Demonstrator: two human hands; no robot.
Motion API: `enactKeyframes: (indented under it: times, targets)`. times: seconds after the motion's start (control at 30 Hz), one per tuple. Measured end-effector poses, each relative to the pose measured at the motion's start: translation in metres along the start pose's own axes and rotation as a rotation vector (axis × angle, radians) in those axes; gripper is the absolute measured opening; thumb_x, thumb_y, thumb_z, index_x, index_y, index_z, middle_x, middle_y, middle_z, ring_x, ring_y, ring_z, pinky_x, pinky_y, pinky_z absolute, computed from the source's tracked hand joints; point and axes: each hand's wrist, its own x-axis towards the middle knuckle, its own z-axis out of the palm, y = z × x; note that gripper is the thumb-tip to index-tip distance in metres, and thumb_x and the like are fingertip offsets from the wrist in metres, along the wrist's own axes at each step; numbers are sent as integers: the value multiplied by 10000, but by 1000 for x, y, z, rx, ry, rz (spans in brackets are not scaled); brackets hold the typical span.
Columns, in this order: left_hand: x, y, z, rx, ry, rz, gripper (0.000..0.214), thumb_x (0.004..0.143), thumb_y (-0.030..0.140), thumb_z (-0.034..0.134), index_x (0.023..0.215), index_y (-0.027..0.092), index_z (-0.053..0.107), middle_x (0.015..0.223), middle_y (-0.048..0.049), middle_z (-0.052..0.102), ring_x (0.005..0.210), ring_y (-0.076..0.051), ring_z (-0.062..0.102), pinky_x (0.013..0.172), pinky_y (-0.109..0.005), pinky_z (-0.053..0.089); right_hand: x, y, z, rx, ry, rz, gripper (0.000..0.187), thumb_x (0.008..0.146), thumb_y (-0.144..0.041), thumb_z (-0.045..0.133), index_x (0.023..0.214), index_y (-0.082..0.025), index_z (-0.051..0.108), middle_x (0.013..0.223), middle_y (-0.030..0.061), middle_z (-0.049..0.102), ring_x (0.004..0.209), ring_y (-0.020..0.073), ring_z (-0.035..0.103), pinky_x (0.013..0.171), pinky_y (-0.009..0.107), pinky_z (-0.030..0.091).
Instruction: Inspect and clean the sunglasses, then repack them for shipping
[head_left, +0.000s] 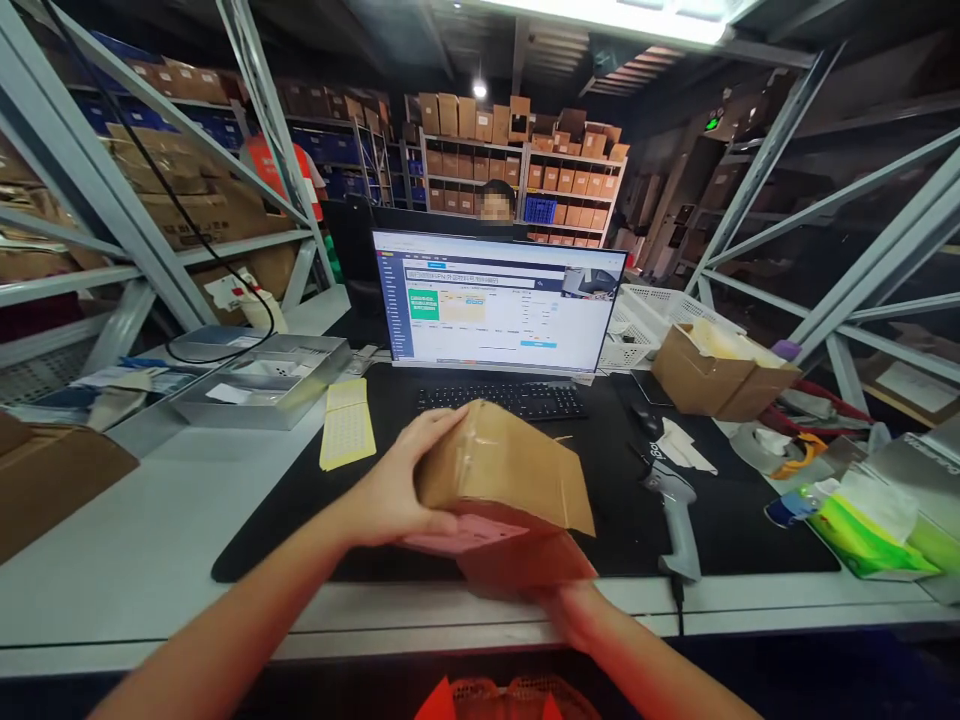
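A brown cardboard box (517, 455) is tilted above the black desk mat, with clear tape along one edge and a flap open toward me. My left hand (401, 490) grips its left end, fingers over the top and thumb along the near side. By that thumb a flat pink piece (480, 532), perhaps paper, lies against the box; its kind is unclear. My right hand (574, 605) is at the box's lower near flap, its fingers hidden behind the cardboard and blurred. Just beyond the box is a black keyboard (525, 400).
A lit monitor (499, 305) stands behind the keyboard. Yellow label sheets (347, 425) and a grey metal tray (262, 385) lie left. A barcode scanner (679, 520), an open carton (720, 375) and a green tissue pack (870, 525) are right. A person (496, 203) is behind the monitor.
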Motion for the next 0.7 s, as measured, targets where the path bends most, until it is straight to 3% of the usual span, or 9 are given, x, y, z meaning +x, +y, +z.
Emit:
enactKeyframes:
  times: [0.1,0.17,0.33,0.5,0.6,0.7]
  targets:
    - [41,47,-27,415,-145,18,1136,577,786,750,1551,395,316,1469,-128,424,1288,-440,419,1088,-652,314,-4,5,-3,271,109,163,536,841,-670,569,1185,-279,692,1321,77,677,1255,293,598,1068,539,437]
    - [64,61,-31,579,-217,75,1107,570,790,741,1530,376,378,1386,-141,491,1222,-436,451,1067,-644,304,-8,6,-8,395,173,212,523,785,-628,654,1169,-273,682,1368,73,644,1296,281,568,1104,514,394]
    - [98,58,-28,684,-349,127,1022,599,764,722,1493,356,441,1279,-145,566,1155,-410,489,1042,-606,296,-21,14,-18,386,288,155,592,740,-509,768,1263,-274,622,1488,117,530,1343,293,528,1128,484,361]
    - [111,65,-39,699,-276,79,975,629,716,728,1482,331,455,1296,-123,551,1211,-433,464,1075,-659,247,-30,18,-20,281,263,123,605,806,-476,726,1358,-285,568,1562,116,434,1392,301,470,1131,497,366]
    - [114,68,-51,669,-268,6,923,638,673,744,1449,304,504,1305,-100,552,1282,-445,448,1111,-670,231,-30,17,-22,234,241,127,610,814,-470,718,1375,-290,558,1583,116,399,1386,308,474,1119,499,382]
    - [111,59,-77,548,-209,-73,937,583,623,805,1407,257,554,1327,-88,559,1319,-464,468,1122,-678,261,-29,16,-26,255,227,135,565,805,-458,730,1326,-287,592,1560,123,429,1362,320,498,1101,505,398]
